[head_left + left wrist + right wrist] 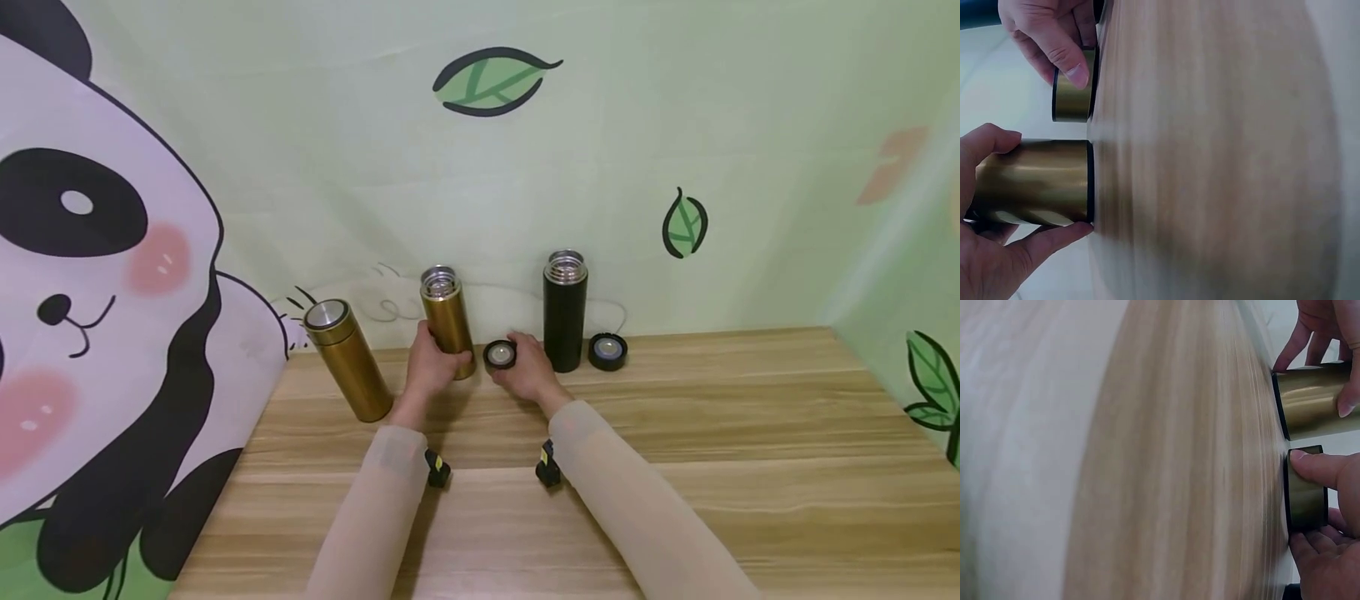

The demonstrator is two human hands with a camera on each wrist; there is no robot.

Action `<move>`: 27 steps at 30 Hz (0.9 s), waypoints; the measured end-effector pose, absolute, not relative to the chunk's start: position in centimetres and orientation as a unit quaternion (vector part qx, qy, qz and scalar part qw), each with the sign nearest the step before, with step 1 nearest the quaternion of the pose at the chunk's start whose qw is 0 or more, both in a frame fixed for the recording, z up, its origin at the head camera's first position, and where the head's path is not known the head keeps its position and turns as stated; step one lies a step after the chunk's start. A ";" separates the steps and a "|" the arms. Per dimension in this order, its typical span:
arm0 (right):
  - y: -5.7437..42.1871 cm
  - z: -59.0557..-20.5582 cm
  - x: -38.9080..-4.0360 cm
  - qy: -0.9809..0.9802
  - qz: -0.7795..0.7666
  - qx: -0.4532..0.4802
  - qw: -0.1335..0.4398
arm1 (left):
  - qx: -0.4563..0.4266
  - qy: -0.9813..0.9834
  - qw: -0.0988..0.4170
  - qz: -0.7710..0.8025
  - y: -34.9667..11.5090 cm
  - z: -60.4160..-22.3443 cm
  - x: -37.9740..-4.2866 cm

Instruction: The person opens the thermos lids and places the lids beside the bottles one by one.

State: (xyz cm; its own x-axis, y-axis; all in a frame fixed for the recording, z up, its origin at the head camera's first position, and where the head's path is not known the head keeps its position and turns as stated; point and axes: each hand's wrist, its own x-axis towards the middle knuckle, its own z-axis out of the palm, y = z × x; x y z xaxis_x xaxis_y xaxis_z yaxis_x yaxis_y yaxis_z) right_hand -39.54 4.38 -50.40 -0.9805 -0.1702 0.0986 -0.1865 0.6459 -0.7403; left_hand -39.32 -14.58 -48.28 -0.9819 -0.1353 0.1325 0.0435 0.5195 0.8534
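Note:
My left hand (431,367) grips the lower part of an uncapped gold thermos bottle (447,321), which stands upright at the back of the table. Just to its right, my right hand (531,372) holds a gold bottle lid (500,355) between thumb and fingers, its inner side facing up. In the left wrist view the lid (1072,103) sits on the wood close beside the bottle (1041,178), with a small gap between them. The right wrist view shows my right thumb and fingers on opposite sides of the lid (1307,503).
An uncapped black thermos bottle (565,321) stands right of my right hand, with its black lid (607,352) lying upturned beside it. A capped gold thermos bottle (348,362) stands to the left. Behind the wooden table (712,467) hangs a printed cloth (337,167).

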 end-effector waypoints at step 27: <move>5.8 -49.4 -37.3 -0.904 0.403 0.127 -0.062 | 0.027 -0.898 0.065 -0.433 -14.9 -47.7 -35.2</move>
State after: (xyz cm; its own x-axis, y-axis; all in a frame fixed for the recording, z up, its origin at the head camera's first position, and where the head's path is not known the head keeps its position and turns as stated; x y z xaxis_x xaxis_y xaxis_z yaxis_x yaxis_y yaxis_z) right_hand -37.30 5.80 -49.39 -0.9602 -0.2793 -0.0098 -0.1794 0.6427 -0.7448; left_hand -35.23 -14.92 -47.71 -0.9902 -0.1047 0.0924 0.0071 0.6228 0.7824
